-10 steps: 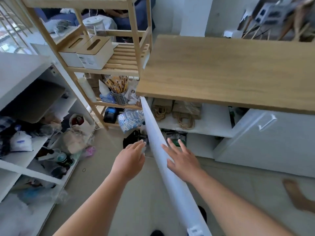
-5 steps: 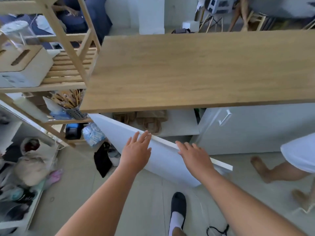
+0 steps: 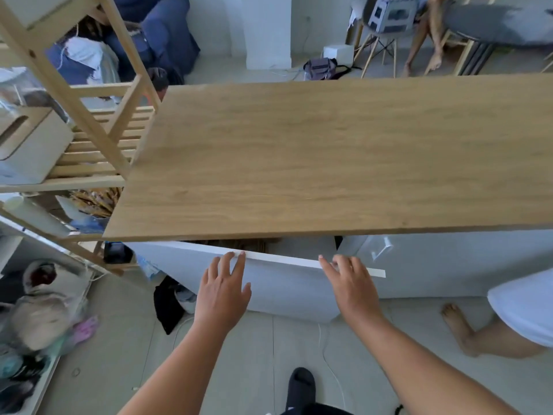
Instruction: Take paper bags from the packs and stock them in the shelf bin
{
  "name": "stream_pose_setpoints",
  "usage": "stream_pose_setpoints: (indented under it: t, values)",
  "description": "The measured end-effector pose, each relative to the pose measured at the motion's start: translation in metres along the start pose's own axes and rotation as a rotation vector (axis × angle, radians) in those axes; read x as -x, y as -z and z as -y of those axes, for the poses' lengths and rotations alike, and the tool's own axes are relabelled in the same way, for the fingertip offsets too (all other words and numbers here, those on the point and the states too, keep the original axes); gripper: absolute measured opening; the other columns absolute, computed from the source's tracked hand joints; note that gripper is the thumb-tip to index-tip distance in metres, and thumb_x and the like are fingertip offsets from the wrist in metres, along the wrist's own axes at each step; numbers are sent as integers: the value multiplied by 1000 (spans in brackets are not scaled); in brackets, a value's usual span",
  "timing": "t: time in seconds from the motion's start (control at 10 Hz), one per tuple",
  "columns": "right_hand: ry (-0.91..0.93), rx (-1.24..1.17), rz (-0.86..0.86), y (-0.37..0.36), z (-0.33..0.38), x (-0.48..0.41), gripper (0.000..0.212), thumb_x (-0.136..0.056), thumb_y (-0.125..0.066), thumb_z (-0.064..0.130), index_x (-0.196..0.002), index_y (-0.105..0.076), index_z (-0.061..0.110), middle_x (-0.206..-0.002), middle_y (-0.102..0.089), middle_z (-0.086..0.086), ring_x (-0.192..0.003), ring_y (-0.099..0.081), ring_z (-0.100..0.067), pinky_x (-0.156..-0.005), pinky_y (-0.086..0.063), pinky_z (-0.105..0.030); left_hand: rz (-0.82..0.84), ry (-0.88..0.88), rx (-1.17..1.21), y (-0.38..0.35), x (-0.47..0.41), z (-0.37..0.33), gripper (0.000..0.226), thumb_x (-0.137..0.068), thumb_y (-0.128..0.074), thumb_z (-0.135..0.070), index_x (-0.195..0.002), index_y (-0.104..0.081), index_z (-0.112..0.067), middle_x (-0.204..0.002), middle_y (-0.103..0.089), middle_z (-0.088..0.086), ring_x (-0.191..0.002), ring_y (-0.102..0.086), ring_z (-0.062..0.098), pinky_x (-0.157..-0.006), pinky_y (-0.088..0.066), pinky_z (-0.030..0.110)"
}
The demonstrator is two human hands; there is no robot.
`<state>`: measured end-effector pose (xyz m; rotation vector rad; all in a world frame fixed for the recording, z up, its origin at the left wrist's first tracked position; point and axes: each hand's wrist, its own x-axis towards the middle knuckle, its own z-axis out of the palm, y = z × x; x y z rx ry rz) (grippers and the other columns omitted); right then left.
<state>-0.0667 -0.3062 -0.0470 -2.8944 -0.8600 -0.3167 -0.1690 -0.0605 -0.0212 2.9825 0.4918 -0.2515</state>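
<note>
1 black slipper [image 3: 300, 384] is planted at 6 o'clock, with a thin cable [image 3: 326, 351] looping over the floor just beside it. Above that, the left hand [image 3: 223, 290] and the right hand [image 3: 351, 284] lie flat against the white cabinet door [image 3: 284, 292], which stands partly open. Every finger is straight and spread, the tips reach the door's top edge, and neither hand grasps anything. At 3 o'clock a bystander's bare foot [image 3: 454, 319] stands near the door's free end.

Behind the door, tucked under the lip of the wooden countertop [image 3: 329, 157] at 12 o'clock, a brown sliver shows that I take to be the paper bags [image 3: 239, 243]. They are inside the cabinet and neither hand touches them. Which shelf bin they belong in, I cannot tell. At 10 o'clock stands a slatted wooden rack [image 3: 98, 121] with a tissue box [image 3: 30, 145] on it.

From where I stand, 3 things could go wrong. With only flat palms on it, the door could swing loose and clip that bare foot or nip fingertips against the countertop. Ducking in for the bags risks a bumped head on the overhang. A step back could snag the cable.
</note>
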Motion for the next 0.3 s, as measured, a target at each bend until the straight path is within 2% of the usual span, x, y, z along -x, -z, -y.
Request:
stream_pose_setpoints:
  t: [0.1,0.2,0.3]
  values:
    - [17,44,-17,-2,-10,0,69,-54,-78,-14,-119,-69,8,-88,-60,-7,-72,-55,-29,-65,-51,-39,-143,-26,28,0,-6,1,50,-89,-63,-34,-133,-55,-13,-133,-54,9,-126,-50,34,-99,-47,46]
    - [57,-13,-107,-5,-13,-4,39,-64,-78,-2,-101,-72,11,-85,-59,-5,-72,-56,-28,-68,-47,-38,-358,-85,37,2,-18,9,41,-90,-48,-36,-119,-61,-11,-118,-60,8,-114,-55,32,-89,-50,46]
    - [83,-138,-193,3,-6,-33,6,-78,-68,8,-79,-65,13,-82,-56,-3,-71,-51,-27,-67,-39,-36,-423,-85,64,18,-40,16,47,-90,-41,-41,-119,-61,-9,-117,-60,8,-112,-54,31,-90,-49,46]
